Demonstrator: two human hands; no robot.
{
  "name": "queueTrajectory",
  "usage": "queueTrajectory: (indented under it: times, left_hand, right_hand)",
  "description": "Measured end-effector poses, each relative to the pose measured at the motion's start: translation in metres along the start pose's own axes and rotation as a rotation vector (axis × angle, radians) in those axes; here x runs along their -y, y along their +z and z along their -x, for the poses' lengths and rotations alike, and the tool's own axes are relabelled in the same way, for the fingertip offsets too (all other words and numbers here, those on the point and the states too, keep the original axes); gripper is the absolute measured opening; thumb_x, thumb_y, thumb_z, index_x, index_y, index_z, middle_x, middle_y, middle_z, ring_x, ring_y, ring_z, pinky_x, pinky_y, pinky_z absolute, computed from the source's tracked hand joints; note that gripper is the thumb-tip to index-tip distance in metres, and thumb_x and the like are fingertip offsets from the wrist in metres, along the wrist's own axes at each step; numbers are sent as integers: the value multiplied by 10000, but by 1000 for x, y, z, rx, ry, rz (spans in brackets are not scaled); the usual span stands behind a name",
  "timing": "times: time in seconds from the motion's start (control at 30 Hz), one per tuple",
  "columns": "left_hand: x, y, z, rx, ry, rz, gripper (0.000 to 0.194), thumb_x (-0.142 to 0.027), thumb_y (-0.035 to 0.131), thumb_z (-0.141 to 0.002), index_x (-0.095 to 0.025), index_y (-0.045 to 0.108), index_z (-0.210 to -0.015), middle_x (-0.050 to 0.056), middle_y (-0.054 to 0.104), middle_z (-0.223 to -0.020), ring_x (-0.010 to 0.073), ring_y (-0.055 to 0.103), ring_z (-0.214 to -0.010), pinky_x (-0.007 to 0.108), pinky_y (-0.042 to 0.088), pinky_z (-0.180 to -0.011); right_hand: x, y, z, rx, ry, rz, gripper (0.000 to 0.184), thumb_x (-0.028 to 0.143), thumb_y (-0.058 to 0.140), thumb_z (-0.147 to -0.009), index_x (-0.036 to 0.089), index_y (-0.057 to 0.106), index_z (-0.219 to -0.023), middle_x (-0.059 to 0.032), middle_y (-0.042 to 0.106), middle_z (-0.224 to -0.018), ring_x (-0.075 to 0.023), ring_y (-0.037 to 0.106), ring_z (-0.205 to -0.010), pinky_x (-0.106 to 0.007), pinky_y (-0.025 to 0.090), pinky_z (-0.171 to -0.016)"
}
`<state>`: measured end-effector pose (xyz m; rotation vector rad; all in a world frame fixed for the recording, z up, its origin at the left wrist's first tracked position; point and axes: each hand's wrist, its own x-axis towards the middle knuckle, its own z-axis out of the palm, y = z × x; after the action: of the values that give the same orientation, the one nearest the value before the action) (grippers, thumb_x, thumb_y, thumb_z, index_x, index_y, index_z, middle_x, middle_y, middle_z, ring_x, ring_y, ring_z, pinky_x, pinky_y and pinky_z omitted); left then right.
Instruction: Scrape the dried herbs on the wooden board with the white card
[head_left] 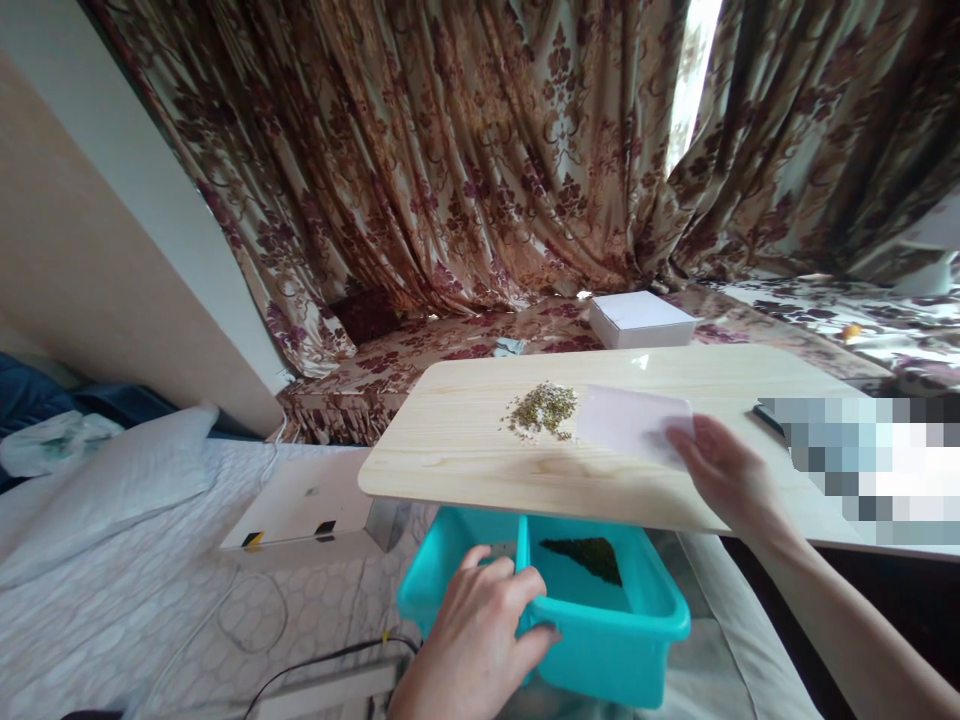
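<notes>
On the pale wooden tabletop [450,420] lies a loose pile of small green beans mixed with whitish grains [544,408]. My right hand [724,475] pinches the right end of a translucent white plastic sheet [626,418], whose left edge lies beside the pile. Below the table's near edge stands a two-compartment turquoise bin [607,645]. Its right compartment has a heap of green beans [589,558]; the left one is partly hidden behind my left hand [484,625]. That hand is closed over the bin's divider and front rim, with the thumb on the near side.
A white box [643,318] stands behind the table, and a flat white carton [311,500] lies on the bed [112,620] at left. Cables [322,655] run near the bin. At right is a dark-edged object [771,418], mostly blurred out. Patterned curtains [450,150] hang behind.
</notes>
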<state>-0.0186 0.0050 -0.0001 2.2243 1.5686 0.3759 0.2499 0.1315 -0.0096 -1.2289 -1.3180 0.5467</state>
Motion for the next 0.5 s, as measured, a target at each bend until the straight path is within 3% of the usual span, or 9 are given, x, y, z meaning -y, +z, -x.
queueTrajectory:
  times: [0.1,0.23,0.5]
  left_hand:
    - [-1,0,-1,11,-19,5,98,-274,677,-786,-259,618,-863,-23,608,-859,198,544,-955,377,267,-1024]
    - [-1,-1,-2,21,-40,-12,103,-256,675,-784,-257,619,-871,-20,612,-869,198,549,-956,387,267,-1026]
    - [-1,-1,-3,35,-36,-33,51,-251,639,-800,-252,623,-848,-18,607,-839,197,561,-922,395,278,-1021]
  right_hand:
    - [-11,15,-21,27,16,-67,194,407,604,-730,241,584,-830,-42,696,-746,-216,667,-720,-348,538,-695]
    - [-24,32,-28,15,-5,-77,209,399,580,-746,216,583,-847,-48,690,-774,-207,656,-736,-339,527,-680]
    - [-34,33,-22,3,-43,-39,227,404,574,-752,208,590,-865,-30,673,-734,-187,634,-705,-310,516,-653]
